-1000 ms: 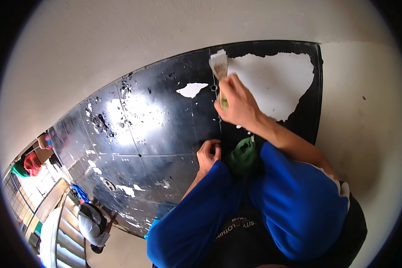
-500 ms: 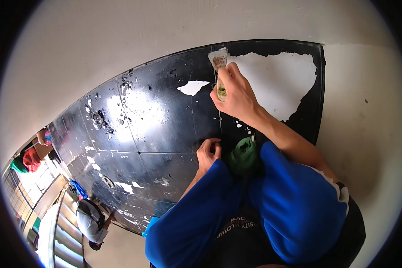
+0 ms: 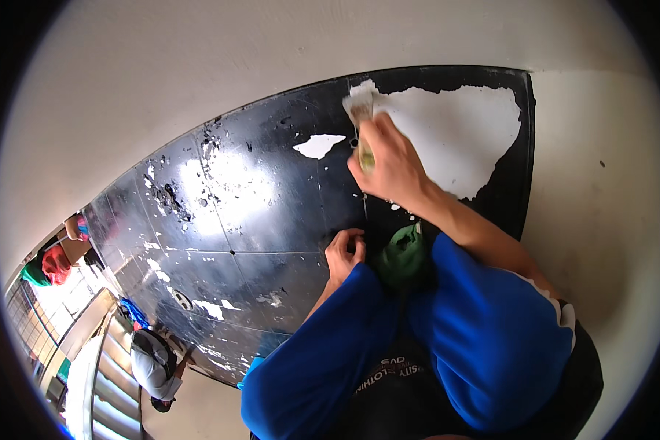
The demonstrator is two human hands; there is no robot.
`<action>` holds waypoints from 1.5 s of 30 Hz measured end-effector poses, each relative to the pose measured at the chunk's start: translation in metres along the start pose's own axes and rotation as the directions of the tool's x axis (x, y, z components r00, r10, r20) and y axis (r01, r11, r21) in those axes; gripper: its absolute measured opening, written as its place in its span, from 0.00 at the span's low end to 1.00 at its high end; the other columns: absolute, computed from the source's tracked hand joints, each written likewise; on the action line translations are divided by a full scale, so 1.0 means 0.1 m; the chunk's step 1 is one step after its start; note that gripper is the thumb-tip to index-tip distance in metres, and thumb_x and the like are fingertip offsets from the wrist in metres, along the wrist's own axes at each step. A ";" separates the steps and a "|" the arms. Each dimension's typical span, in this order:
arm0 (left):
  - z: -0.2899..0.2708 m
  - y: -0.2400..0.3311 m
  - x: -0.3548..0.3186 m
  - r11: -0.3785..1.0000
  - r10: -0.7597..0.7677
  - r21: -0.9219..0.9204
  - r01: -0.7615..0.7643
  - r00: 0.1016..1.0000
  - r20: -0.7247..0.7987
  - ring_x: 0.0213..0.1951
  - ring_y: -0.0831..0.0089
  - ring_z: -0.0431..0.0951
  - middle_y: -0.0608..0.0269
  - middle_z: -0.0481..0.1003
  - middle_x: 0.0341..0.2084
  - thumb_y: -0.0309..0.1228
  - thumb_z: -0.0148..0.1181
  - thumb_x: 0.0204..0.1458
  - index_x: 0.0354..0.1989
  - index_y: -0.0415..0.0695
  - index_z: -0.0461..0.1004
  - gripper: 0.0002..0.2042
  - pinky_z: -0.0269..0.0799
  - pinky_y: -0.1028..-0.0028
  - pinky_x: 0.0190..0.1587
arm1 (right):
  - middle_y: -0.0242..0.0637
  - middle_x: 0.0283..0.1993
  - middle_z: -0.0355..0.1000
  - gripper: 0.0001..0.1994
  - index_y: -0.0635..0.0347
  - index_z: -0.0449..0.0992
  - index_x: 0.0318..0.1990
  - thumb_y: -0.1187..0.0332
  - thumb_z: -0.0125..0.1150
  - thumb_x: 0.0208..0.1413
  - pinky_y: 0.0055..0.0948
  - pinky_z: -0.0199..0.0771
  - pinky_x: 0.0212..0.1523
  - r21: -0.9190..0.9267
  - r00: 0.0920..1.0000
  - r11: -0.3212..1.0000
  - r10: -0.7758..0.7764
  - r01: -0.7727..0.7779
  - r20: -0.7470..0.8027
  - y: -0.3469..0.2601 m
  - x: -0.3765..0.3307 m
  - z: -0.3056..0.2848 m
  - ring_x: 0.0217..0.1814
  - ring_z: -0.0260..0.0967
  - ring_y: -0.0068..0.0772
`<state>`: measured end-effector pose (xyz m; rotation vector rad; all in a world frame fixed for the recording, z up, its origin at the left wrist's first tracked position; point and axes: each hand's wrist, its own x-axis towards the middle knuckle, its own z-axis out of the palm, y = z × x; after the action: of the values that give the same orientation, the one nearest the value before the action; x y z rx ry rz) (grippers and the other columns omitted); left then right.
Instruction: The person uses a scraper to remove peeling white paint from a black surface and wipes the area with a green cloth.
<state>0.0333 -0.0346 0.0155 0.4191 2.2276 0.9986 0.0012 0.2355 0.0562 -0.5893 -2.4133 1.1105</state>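
My right hand (image 3: 392, 161) is closed around the pale handle of a putty knife (image 3: 359, 107). Its flared blade, smeared with motion, points away from me over the black surface (image 3: 279, 213), at the left edge of a large bare white patch (image 3: 447, 132). Low beside my left knee, my left hand (image 3: 345, 253) rests against the black surface with its fingers loosely curled in; I see nothing in it. A bunched green cloth (image 3: 403, 257) lies between my knees, close to that hand.
A smaller white patch (image 3: 320, 146) and several flaked spots mark the black surface. A pale wall (image 3: 220, 66) borders its far side, with pale floor (image 3: 587, 183) on the right. At lower left, another person (image 3: 154, 363) bends near white railings (image 3: 114, 374).
The putty knife's blade has moved slightly toward me, uncovering more white at the patch's upper left corner. My left hand stays in place, still curled.
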 end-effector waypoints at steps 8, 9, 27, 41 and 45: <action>-0.01 0.01 -0.02 1.000 -0.025 -0.006 0.025 1.000 0.008 0.29 0.66 0.83 0.51 0.83 0.33 0.22 0.62 0.60 0.42 0.37 0.83 0.06 0.77 0.69 0.31 | 0.47 0.44 0.67 0.22 0.64 0.71 0.48 0.72 0.73 0.46 0.43 0.81 0.38 -0.006 0.998 1.000 0.023 -0.023 0.056 -0.06 -0.12 -0.03 0.41 0.74 0.50; -0.01 0.00 0.01 1.000 -0.025 -0.007 0.025 1.000 0.010 0.29 0.66 0.83 0.51 0.83 0.33 0.22 0.62 0.60 0.42 0.37 0.83 0.06 0.77 0.69 0.31 | 0.47 0.44 0.67 0.22 0.64 0.70 0.49 0.72 0.73 0.46 0.43 0.81 0.38 -0.021 1.000 1.000 0.006 -0.006 0.018 -0.02 -0.04 -0.02 0.41 0.74 0.50; -0.16 0.65 0.81 0.971 0.192 -0.166 -0.170 0.973 0.131 0.34 0.72 0.84 0.57 0.83 0.37 0.24 0.62 0.64 0.52 0.36 0.79 0.11 0.80 0.72 0.41 | 0.50 0.48 0.69 0.24 0.65 0.68 0.52 0.70 0.72 0.50 0.48 0.77 0.46 -0.009 0.998 0.999 0.041 -0.041 0.055 -0.05 -0.17 -0.19 0.48 0.72 0.56; 0.20 0.46 0.15 0.559 0.594 -0.225 -0.798 0.196 0.780 0.66 0.51 0.69 0.54 0.70 0.63 0.46 0.70 0.56 0.57 0.51 0.81 0.22 0.66 0.53 0.69 | 0.47 0.59 0.80 0.14 0.65 0.75 0.50 0.77 0.69 0.58 0.32 0.79 0.56 0.433 0.968 0.866 0.226 -0.251 0.109 0.31 -0.59 -0.75 0.57 0.80 0.33; 0.27 0.16 0.23 0.469 0.593 -0.199 -0.861 0.139 0.793 0.68 0.54 0.67 0.58 0.69 0.65 0.47 0.67 0.58 0.62 0.58 0.77 0.24 0.64 0.50 0.69 | 0.53 0.61 0.77 0.14 0.66 0.75 0.53 0.83 0.62 0.60 0.36 0.78 0.61 0.654 0.865 0.572 0.402 -0.494 0.302 0.39 -0.60 -0.96 0.60 0.79 0.39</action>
<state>0.0347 0.0024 0.0041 1.9042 1.1811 0.6116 0.1091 0.2846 0.0716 -0.8869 -1.6763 2.2120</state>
